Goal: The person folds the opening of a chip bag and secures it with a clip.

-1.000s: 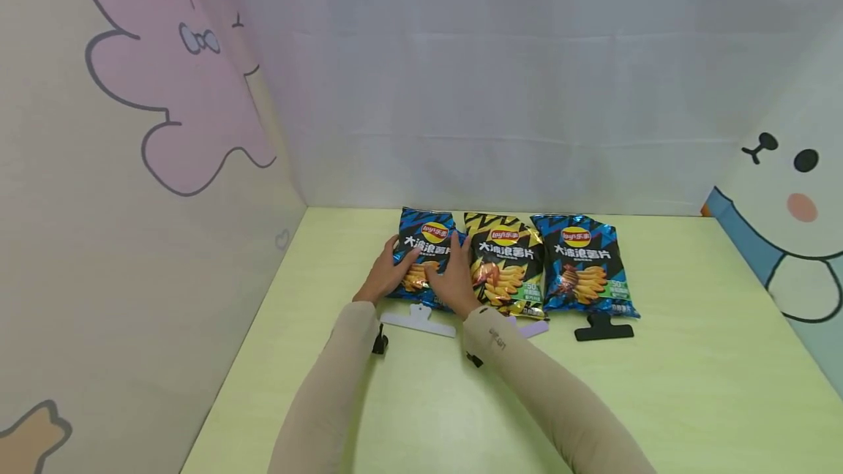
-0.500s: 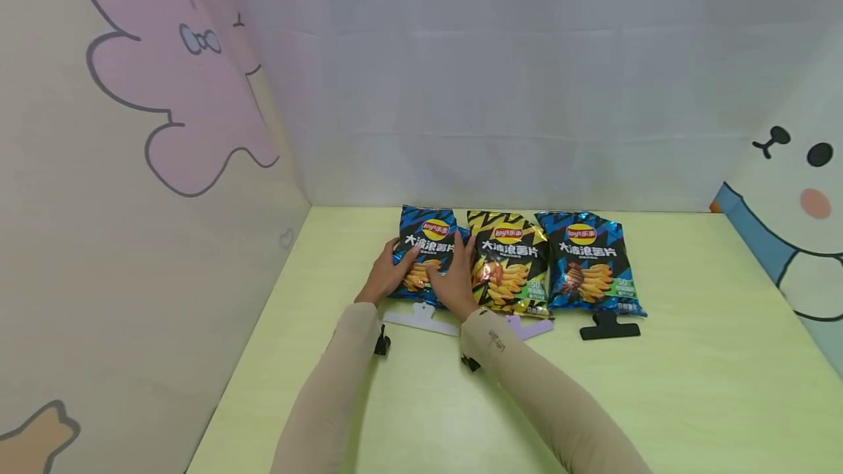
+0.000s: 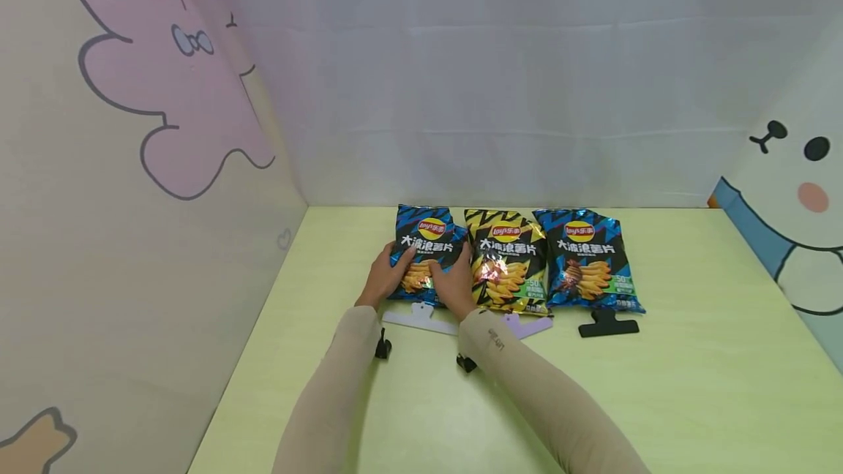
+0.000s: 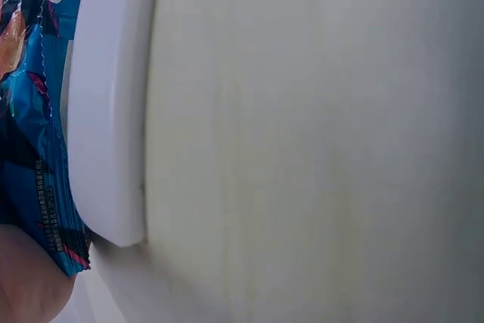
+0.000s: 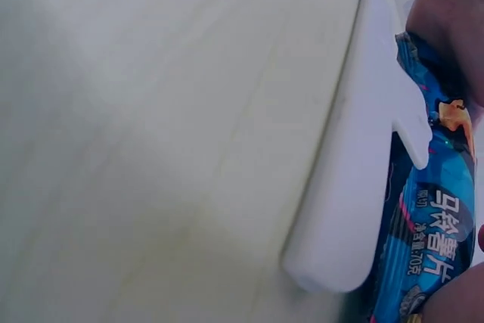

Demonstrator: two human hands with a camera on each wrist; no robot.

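Because both hands bracket one item, the entry begins with it.

Item: blue chip bag [image 3: 428, 246], leftmost of three in a row toward the back of the tabletop [image 3: 691, 313]; printed face up, top edge pointing away from the person.

Step in hand, as judged: steadying the bag between two grips. Best done with light, equal pressure from both sides, thumbs on the face and off the printed top edge; a hard squeeze would likely crush the contents or crease the film. The lower edge is best held clear of the white clip [image 3: 411, 319], just below it; whether they touch cannot be told.

Left hand [image 3: 380, 278]: partly closed, thumb on the bag's face, fingers curled around its left side.

Right hand [image 3: 454, 287]: likewise partly closed, thumb on the face, fingers along the right side, in the narrow space next to the yellow bag [image 3: 506, 262]. Fingertips behind the bag: not visible.

Also listed: second blue bag [image 3: 586, 262], far end of row; purple clip [image 3: 532, 327], partly hidden by the right sleeve; black clip [image 3: 609, 326], below the second blue bag.
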